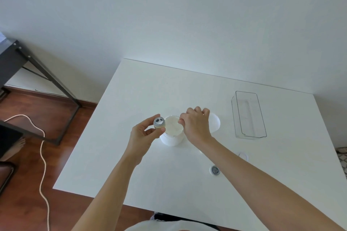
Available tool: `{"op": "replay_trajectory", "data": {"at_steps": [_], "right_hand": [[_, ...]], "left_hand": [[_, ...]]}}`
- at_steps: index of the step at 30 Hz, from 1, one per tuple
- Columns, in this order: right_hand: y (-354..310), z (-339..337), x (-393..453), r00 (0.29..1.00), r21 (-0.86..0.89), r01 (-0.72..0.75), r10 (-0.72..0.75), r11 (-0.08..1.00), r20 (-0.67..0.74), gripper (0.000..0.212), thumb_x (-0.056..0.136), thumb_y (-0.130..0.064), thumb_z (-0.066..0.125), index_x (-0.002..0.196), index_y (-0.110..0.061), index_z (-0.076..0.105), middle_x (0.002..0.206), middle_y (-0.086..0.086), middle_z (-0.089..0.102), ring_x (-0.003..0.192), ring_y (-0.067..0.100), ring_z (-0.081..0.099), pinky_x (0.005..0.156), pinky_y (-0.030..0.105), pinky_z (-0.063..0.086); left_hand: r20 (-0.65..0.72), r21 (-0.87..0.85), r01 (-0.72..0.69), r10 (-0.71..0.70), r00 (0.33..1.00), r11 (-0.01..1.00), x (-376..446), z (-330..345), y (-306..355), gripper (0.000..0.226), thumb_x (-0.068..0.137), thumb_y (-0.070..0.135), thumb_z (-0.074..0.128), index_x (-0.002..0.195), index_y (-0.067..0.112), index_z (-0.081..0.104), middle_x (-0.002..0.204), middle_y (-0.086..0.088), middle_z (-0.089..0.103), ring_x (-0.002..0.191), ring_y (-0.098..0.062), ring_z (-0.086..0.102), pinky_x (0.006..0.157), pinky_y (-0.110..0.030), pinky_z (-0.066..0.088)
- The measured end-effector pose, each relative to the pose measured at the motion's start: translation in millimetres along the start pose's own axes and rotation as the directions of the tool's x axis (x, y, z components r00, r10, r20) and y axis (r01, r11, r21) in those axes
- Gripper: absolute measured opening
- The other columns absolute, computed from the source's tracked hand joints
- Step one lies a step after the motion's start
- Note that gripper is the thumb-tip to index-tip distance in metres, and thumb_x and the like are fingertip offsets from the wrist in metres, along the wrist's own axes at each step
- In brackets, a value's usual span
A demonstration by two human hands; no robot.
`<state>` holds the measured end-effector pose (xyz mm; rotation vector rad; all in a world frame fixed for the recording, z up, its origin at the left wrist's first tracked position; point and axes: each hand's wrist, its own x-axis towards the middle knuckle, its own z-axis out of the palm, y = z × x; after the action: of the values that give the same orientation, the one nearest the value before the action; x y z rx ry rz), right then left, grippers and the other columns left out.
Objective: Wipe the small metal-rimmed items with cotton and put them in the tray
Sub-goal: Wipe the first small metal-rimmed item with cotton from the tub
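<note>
My left hand [143, 133] holds a small round metal-rimmed item [159, 122] between thumb and fingers, just left of an open white jar [171, 139] full of cotton [173, 125]. My right hand [196, 126] reaches over the jar's right rim, its fingertips pinching at the cotton. A second metal-rimmed item [215, 170] lies on the table near the front right. The clear rectangular tray [249, 115] stands at the right with nothing visible in it.
The jar's white lid [214, 123] lies behind my right hand. A small clear ring [243, 155] rests beside my right forearm. The white table [150, 84] meets the wall at the back. Left of it are a black metal frame [47, 75] and a cable [42, 155] on wooden floor.
</note>
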<state>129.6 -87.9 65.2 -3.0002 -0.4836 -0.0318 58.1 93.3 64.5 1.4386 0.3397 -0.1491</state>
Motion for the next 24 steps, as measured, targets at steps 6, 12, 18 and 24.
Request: {"op": "replay_trajectory", "data": {"at_steps": [6, 12, 18, 24], "right_hand": [[-4, -1, -4, 0.991, 0.169, -0.119, 0.108, 0.978, 0.073, 0.022, 0.097, -0.029, 0.049, 0.091, -0.019, 0.068, 0.091, -0.001, 0.063, 0.090, 0.025, 0.051, 0.070, 0.033, 0.012], [5, -10, -7, 0.885, 0.423, -0.464, 0.383, 0.779, 0.266, 0.027, 0.092, -0.025, 0.056, 0.067, -0.016, 0.058, 0.065, -0.003, 0.058, 0.072, 0.022, 0.055, 0.077, 0.036, 0.025], [22, -22, -11, 0.748, 0.563, -0.663, 0.464, 0.494, 0.474, 0.026, 0.091, -0.031, 0.062, 0.071, -0.015, 0.065, 0.059, -0.004, 0.050, 0.071, 0.022, 0.049, 0.085, 0.038, 0.029], [30, -45, -16, 0.761, 0.732, -0.625, 0.423, 0.273, 0.492, 0.023, 0.090, -0.025, 0.063, 0.070, -0.016, 0.068, 0.090, -0.005, 0.070, 0.087, 0.008, 0.060, 0.085, 0.029, 0.039]], "left_hand": [[-0.031, -0.044, -0.008, 0.006, 1.000, 0.999, -1, -3, 0, 0.036, 0.080, 0.004, 0.081, 0.108, 0.020, 0.065, 0.110, 0.004, 0.075, 0.079, -0.014, 0.071, 0.088, -0.041, 0.055], [0.027, -0.128, -0.002, 0.005, 1.000, 0.992, -2, -3, 0, 0.034, 0.076, 0.016, 0.076, 0.109, 0.019, 0.068, 0.095, 0.005, 0.077, 0.079, -0.011, 0.069, 0.076, -0.024, 0.055], [0.101, -0.200, 0.010, 0.011, 0.995, 0.980, -2, -4, -2, 0.039, 0.077, 0.013, 0.079, 0.115, 0.019, 0.069, 0.099, 0.000, 0.077, 0.088, -0.011, 0.070, 0.082, -0.021, 0.055], [0.058, -0.058, -0.008, 0.012, 0.998, 0.998, 2, 2, -1, 0.029, 0.085, 0.001, 0.076, 0.107, 0.018, 0.073, 0.096, 0.003, 0.080, 0.088, -0.006, 0.073, 0.077, -0.016, 0.055]]}}
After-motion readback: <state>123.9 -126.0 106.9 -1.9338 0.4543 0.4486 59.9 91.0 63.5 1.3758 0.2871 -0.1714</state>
